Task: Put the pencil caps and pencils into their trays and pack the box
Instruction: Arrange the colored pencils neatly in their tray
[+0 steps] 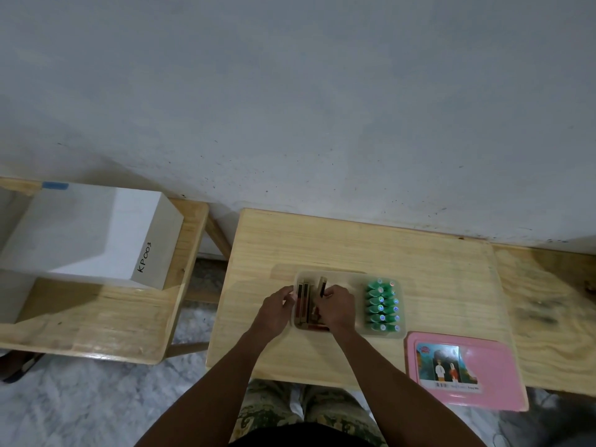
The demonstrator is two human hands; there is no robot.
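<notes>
A clear plastic tray (358,279) sits mid-table. Its right part holds several green pencil caps (382,305) in two neat rows. Its left part holds several dark red and gold pencils (303,301) lying lengthwise. My left hand (277,306) rests at the tray's left edge, fingers touching the pencils. My right hand (335,306) is over the pencils and pinches one pencil (322,283) that sticks out past my fingers toward the wall. My hands hide the near ends of the pencils.
A pink box lid (483,353) with a picture label lies at the table's near right edge. A white cardboard box marked KP003 (96,233) stands on a wooden bench to the left. A grey wall runs behind the wooden table (435,269).
</notes>
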